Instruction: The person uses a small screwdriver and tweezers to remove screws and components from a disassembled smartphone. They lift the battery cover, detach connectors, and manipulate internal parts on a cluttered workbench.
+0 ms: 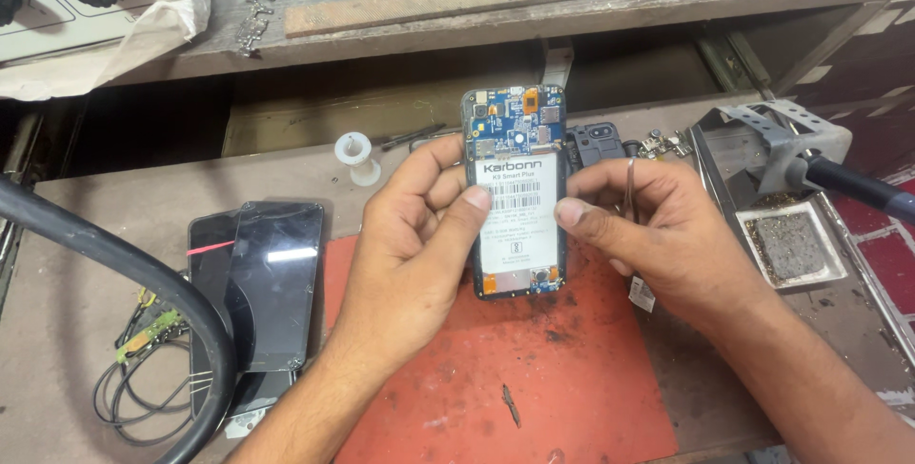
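Note:
An opened phone [515,121] with its back cover off shows a blue circuit board above a white battery. My left hand [419,235] holds its left side, thumb pressed on the battery. My right hand [658,235] grips the right edge with the thumb on the battery, and metal tweezers [630,188] are tucked between its fingers. The phone is held upright above a red work mat [496,378].
Dark phone screen panels [262,292] lie left of the mat. A thick black hose [114,264] curves across the left. A soldering iron stand [782,188] with its sponge tray sits right. A white spool [357,154] stands behind; the raised shelf [477,7] carries tools.

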